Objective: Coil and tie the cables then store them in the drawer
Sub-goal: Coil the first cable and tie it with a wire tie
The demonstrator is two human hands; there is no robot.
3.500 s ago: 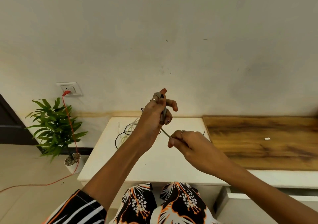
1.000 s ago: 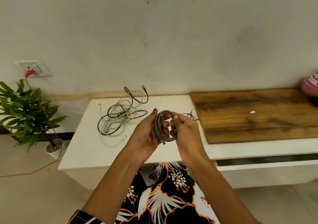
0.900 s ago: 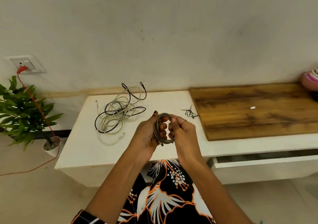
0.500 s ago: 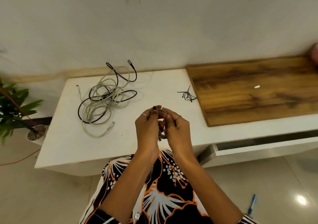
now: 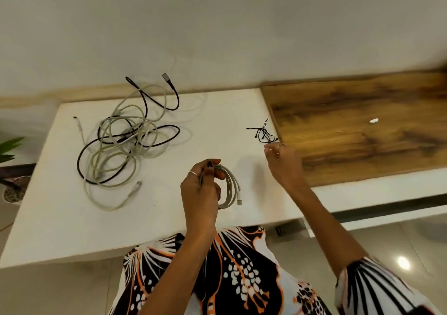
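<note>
The left hand (image 5: 200, 188) has its grip clamped on a coiled grey cable (image 5: 231, 188), held just above the white bench (image 5: 60, 218), near its front edge. The right hand (image 5: 281, 162) reaches toward a small bunch of black ties (image 5: 263, 133) lying beside the wooden board (image 5: 362, 126); its fingertips look pinched together and nearly touching the ties, though blur makes contact uncertain. A loose tangle of cables (image 5: 123, 138) lies on the bench's left part. The drawer (image 5: 387, 213) below stands slightly open.
</note>
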